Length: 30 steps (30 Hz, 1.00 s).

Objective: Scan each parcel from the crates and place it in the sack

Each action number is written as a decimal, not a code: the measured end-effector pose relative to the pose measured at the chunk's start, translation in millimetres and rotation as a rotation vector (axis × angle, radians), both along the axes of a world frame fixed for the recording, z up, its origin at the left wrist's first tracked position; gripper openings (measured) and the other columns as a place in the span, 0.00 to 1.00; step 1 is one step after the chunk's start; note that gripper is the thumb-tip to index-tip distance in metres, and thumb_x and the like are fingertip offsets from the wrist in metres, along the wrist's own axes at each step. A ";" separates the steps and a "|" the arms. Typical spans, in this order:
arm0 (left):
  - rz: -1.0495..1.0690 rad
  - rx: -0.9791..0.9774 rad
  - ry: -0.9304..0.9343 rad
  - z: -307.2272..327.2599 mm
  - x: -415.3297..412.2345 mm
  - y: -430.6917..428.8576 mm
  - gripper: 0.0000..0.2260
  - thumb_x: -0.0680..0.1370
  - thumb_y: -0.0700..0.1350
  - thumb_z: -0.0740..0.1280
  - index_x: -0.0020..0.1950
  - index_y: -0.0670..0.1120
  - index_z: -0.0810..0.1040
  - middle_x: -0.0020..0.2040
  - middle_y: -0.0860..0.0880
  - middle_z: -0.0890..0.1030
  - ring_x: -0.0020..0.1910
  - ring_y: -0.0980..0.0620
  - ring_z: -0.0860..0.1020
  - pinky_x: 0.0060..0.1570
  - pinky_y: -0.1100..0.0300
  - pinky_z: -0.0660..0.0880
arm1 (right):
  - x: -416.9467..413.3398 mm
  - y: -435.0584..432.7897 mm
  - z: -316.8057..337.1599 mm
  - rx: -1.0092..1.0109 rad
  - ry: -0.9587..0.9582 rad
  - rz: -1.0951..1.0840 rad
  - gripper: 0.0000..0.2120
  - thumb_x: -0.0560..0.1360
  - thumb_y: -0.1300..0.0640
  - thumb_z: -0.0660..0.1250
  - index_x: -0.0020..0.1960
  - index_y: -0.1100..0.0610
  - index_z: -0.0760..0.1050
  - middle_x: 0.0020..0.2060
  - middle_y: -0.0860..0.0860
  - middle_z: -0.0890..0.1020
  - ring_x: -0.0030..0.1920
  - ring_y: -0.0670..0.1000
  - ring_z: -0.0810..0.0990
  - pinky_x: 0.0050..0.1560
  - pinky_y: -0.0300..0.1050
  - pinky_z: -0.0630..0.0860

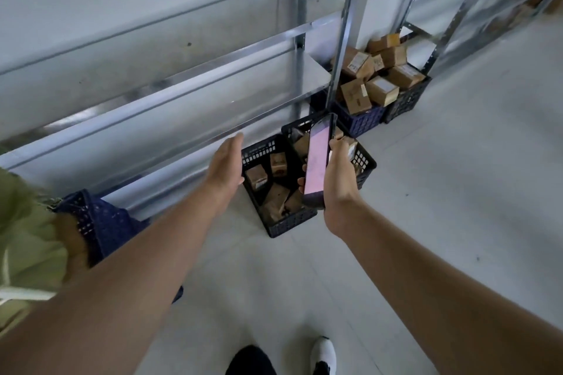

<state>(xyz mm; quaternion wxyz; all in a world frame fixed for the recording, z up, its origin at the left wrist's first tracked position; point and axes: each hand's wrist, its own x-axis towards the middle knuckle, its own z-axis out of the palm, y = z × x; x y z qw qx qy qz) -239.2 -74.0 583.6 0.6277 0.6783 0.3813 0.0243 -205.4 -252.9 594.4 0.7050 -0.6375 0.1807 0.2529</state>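
At nine o'clock lies a pale green woven sack (pixel 27 237). The left hand (pixel 224 167), fingers straight and empty, hovers beside the black slatted plastic crate (pixel 289 223). Its small brown cardboard parcels (pixel 256 177) sit at that hand's three o'clock (the nearer hand, I judge). The right hand (pixel 339 181) grips a dark, pink-screened phone (pixel 318 158).

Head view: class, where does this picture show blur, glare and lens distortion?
Head view: the green sack at the left edge is smeared with blur; head view: the phone in the right hand shows a washed-out pale pink screen, unreadable; head view: the shelf rails bow from the wide-angle lens.
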 end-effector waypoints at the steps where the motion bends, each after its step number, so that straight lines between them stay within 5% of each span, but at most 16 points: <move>1: 0.000 -0.008 0.010 -7.7 11.6 -0.3 0.22 0.87 0.59 0.56 0.78 0.51 0.72 0.76 0.48 0.71 0.72 0.45 0.72 0.59 0.49 0.72 | 11.7 0.0 -8.5 -0.010 0.017 -0.001 0.38 0.65 0.29 0.54 0.60 0.55 0.75 0.55 0.56 0.78 0.56 0.62 0.78 0.66 0.56 0.75; 3: 0.000 -0.029 0.038 -25.2 35.7 2.7 0.22 0.87 0.59 0.56 0.78 0.51 0.72 0.76 0.47 0.71 0.72 0.46 0.72 0.60 0.49 0.71 | 34.2 4.6 -22.3 -0.018 0.050 0.004 0.39 0.65 0.28 0.54 0.63 0.54 0.77 0.59 0.55 0.80 0.60 0.62 0.79 0.68 0.59 0.74; 7: -0.038 -0.066 0.094 -64.0 87.5 18.3 0.24 0.87 0.60 0.55 0.80 0.51 0.69 0.79 0.48 0.69 0.74 0.47 0.70 0.64 0.49 0.70 | 82.6 24.4 -56.4 -0.056 0.092 0.020 0.40 0.61 0.30 0.54 0.59 0.59 0.75 0.51 0.56 0.75 0.51 0.57 0.72 0.53 0.55 0.70; 11: -0.082 -0.106 0.144 -109.5 144.0 44.2 0.19 0.88 0.59 0.53 0.73 0.53 0.74 0.72 0.48 0.73 0.61 0.53 0.74 0.62 0.50 0.69 | 137.0 56.4 -100.0 -0.103 0.145 0.002 0.35 0.64 0.30 0.56 0.56 0.54 0.77 0.53 0.54 0.80 0.54 0.59 0.77 0.57 0.57 0.74; 13: -0.082 -0.116 0.193 -137.2 169.0 58.0 0.14 0.88 0.58 0.53 0.60 0.56 0.77 0.61 0.51 0.78 0.50 0.60 0.74 0.55 0.54 0.71 | 165.0 74.4 -125.1 -0.132 0.170 -0.026 0.37 0.65 0.28 0.55 0.62 0.50 0.79 0.59 0.56 0.83 0.59 0.61 0.80 0.63 0.60 0.77; 15: -0.043 -0.149 0.253 -161.4 187.9 67.4 0.15 0.89 0.56 0.52 0.51 0.56 0.75 0.50 0.56 0.76 0.45 0.63 0.72 0.43 0.60 0.70 | 189.1 90.3 -152.7 -0.143 0.199 -0.064 0.37 0.66 0.28 0.55 0.63 0.50 0.79 0.56 0.58 0.82 0.54 0.61 0.80 0.54 0.56 0.78; 19: -0.028 -0.197 0.351 -206.4 213.7 80.2 0.13 0.89 0.52 0.52 0.55 0.54 0.74 0.45 0.57 0.74 0.39 0.65 0.72 0.27 0.70 0.72 | 221.9 116.2 -211.2 -0.136 0.321 -0.086 0.33 0.72 0.31 0.52 0.64 0.49 0.78 0.58 0.61 0.82 0.52 0.58 0.79 0.47 0.50 0.75; 23: -0.017 -0.222 0.440 -276.5 233.6 92.2 0.15 0.89 0.53 0.52 0.49 0.56 0.75 0.45 0.58 0.75 0.39 0.65 0.73 0.36 0.66 0.69 | 244.9 134.1 -269.6 -0.143 0.371 -0.067 0.27 0.79 0.32 0.51 0.53 0.53 0.75 0.49 0.58 0.79 0.51 0.55 0.78 0.46 0.49 0.74; 27: 0.025 -0.252 0.511 -363.6 247.4 100.5 0.21 0.88 0.58 0.54 0.75 0.49 0.74 0.69 0.47 0.76 0.64 0.52 0.74 0.69 0.50 0.70 | 270.8 139.8 -334.4 -0.198 0.401 -0.010 0.22 0.83 0.39 0.52 0.51 0.53 0.76 0.43 0.55 0.79 0.47 0.58 0.79 0.44 0.47 0.73; 30: 0.057 -0.258 0.562 -425.9 252.1 99.1 0.25 0.87 0.60 0.55 0.79 0.49 0.70 0.76 0.47 0.72 0.75 0.47 0.70 0.78 0.41 0.63 | 285.1 140.5 -385.3 -0.255 0.413 0.039 0.21 0.83 0.39 0.53 0.51 0.53 0.77 0.45 0.55 0.78 0.49 0.59 0.79 0.46 0.48 0.73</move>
